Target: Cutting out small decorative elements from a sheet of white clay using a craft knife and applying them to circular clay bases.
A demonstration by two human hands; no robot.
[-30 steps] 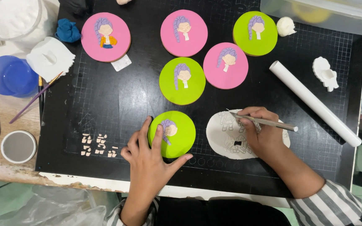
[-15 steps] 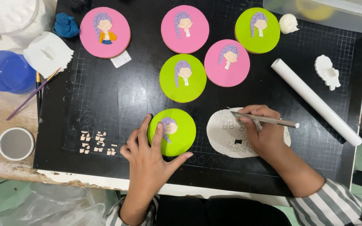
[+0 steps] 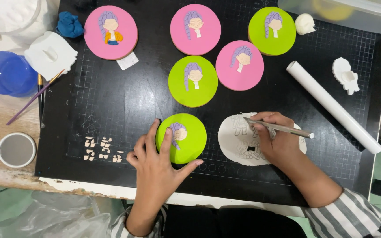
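- My left hand point(image 3: 155, 169) rests on the green disc point(image 3: 186, 137), fingers spread; it bears a purple-haired face.
- Right of the disc, my right hand point(image 3: 276, 141) pinches a metal tool point(image 3: 283, 128) over the white sheet point(image 3: 239, 143).

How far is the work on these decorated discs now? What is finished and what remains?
Five discs at the top look decorated; the pink disc even has an orange top. The left hand steadies the nearest green disc, which carries only hair and a face. The right hand holds a thin metal tool over the white rolled sheet. Small cut pieces wait unused.
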